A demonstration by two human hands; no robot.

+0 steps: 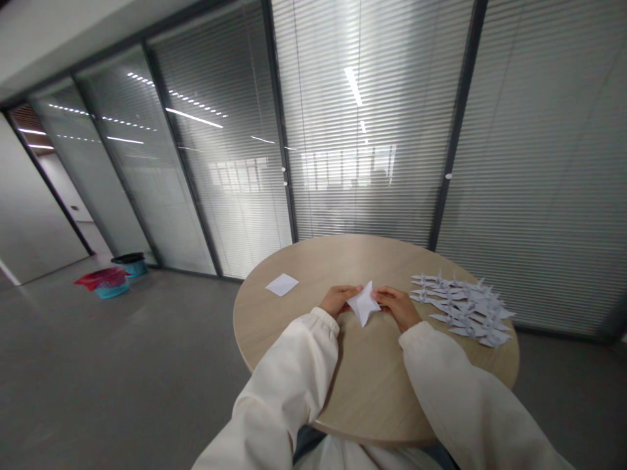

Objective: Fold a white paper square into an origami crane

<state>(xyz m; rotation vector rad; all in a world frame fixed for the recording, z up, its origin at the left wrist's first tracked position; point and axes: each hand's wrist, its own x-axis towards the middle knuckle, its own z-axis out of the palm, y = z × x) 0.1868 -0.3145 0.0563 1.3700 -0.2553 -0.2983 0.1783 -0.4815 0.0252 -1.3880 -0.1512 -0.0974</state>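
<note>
Between my two hands is a white sheet of folded paper (364,305), opened into a four-pointed star shape just above the table. My left hand (339,299) pinches its left side, fingers partly tucked behind the paper. On the opposite edge, my right hand (398,305) grips the paper with thumb and fingers closed. To the left lies a flat white paper square (282,284), turned like a diamond. Right of my right hand, many folded paper cranes (463,307) stand close together in rows.
The round wooden table (377,398) has its curved near edge against my body. Glass partitions with blinds (362,196) rise behind it. On the grey floor at left stand a blue bin with a red liner (110,285) and another with a black liner (134,264).
</note>
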